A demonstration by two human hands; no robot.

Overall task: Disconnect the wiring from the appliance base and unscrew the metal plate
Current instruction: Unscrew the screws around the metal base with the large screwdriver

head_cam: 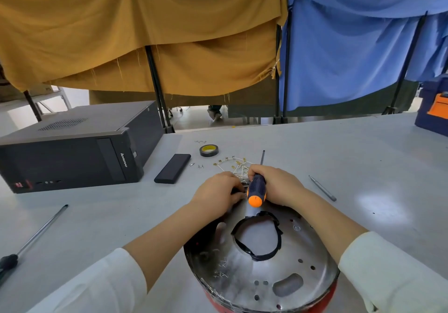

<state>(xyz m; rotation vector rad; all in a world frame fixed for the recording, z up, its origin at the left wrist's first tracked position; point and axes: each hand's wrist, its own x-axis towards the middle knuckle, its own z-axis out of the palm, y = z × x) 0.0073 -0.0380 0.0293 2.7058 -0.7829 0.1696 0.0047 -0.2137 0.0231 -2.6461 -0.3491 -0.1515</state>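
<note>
Nearest, I note appliance base (pixel 261 276) at counter (pixel 351 167) front edge, metal plate (pixel 298 247) facing up. Right hand (pixel 278 186) fingers wrapped round screwdriver (pixel 256 191); left hand (pixel 218 191) fingers curled at base's far rim, contents hidden. Wiring (pixel 234 166) beyond hands. Tape roll (pixel 209 150) farther.

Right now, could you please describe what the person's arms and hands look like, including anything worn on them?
Both arms wear long white sleeves, the left sleeve and the right sleeve, pushed up so the forearms are bare. The left hand and right hand are bare too: no gloves, rings, watch or markings show.
</note>
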